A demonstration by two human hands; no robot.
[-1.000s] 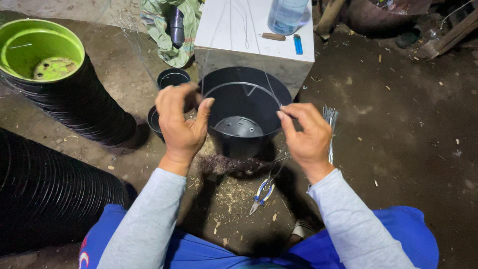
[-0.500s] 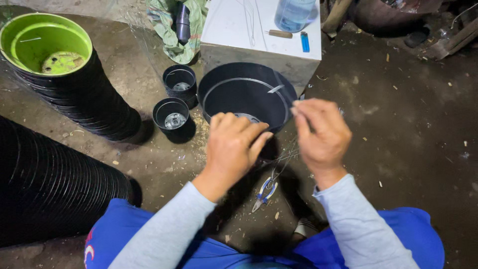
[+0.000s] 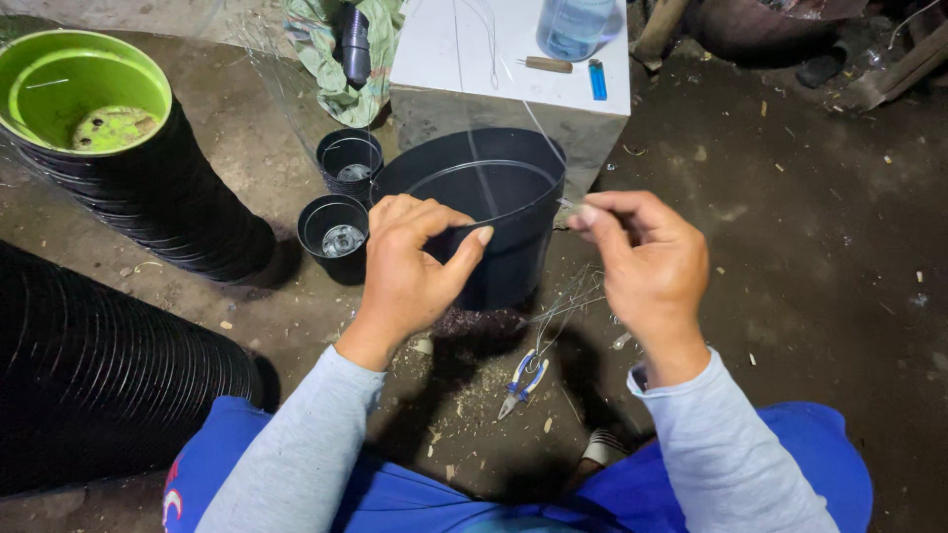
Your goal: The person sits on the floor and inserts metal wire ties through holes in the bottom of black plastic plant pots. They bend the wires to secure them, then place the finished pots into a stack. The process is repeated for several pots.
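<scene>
A large black plastic pot (image 3: 513,188) stands on the dirt floor in front of me. My left hand (image 3: 415,262) covers its near rim, thumb and fingers curled against the edge. My right hand (image 3: 647,262) pinches a thin wire (image 3: 494,59) at the pot's right rim, and the wire runs up over the white box. A bundle of cut wires (image 3: 568,301) lies below the pot, with blue-handled pliers (image 3: 523,380) beside it.
Two small black pots (image 3: 336,232) sit left of the big pot. A stack of black pots with a green one on top (image 3: 89,99) lies at the left, another black stack (image 3: 89,365) nearer. A white box (image 3: 513,49) behind holds a bottle, a lighter and a stick.
My left hand has slid from the pot's left rim to its near rim. My right hand stays at the right rim, now pinching the wire. The view has shifted slightly.
</scene>
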